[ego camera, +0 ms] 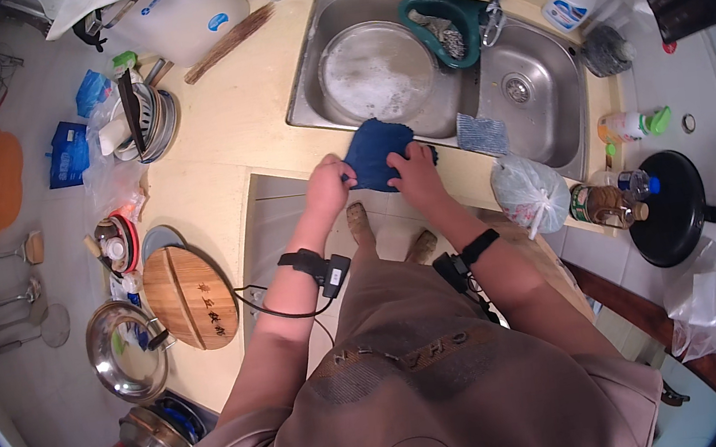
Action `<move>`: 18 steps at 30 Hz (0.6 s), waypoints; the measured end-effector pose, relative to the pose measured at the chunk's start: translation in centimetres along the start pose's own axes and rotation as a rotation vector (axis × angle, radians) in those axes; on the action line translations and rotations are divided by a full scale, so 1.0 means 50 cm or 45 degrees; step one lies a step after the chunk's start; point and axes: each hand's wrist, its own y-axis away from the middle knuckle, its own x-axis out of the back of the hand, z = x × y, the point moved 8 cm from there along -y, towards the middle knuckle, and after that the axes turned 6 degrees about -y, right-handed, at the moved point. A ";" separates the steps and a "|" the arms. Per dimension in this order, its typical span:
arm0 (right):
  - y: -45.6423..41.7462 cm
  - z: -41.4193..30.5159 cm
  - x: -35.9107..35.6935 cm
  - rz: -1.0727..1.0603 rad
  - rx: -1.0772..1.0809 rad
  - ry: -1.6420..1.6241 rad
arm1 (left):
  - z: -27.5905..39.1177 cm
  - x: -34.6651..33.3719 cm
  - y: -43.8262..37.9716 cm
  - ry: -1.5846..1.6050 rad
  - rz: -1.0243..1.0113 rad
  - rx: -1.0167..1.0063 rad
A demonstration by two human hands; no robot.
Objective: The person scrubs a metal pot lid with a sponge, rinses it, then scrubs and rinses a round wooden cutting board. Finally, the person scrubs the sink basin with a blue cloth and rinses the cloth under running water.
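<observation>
A dark blue cloth (379,152) is spread between my two hands at the front edge of the sink. My left hand (329,183) pinches its left edge. On the other side, my right hand (415,171) grips the cloth near its right edge. Just beyond it, a round metal basin (377,70) with sudsy water sits in the larger bowl of the stainless steel double sink (459,94). A blue-grey dishcloth (482,134) is draped over the sink's front rim, right of my right hand.
A green strainer basket (471,22) holds a scouring pad by the faucet (499,5). A tied plastic bag (531,194) and bottles (604,206) stand at the right. Leftward are a whisk broom (229,43), stacked dishes (161,123) and a wooden lid (191,297).
</observation>
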 end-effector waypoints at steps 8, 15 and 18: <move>-0.198 -0.196 -0.182 -0.102 0.082 -0.061 | -0.256 0.211 -0.073 -0.199 0.078 0.327; -0.330 -0.304 -0.287 -0.103 0.297 -0.830 | -0.271 0.326 -0.089 -0.821 0.488 0.825; -0.326 -0.266 -0.245 -0.019 0.248 -0.726 | -0.339 0.220 -0.105 -0.415 0.172 1.040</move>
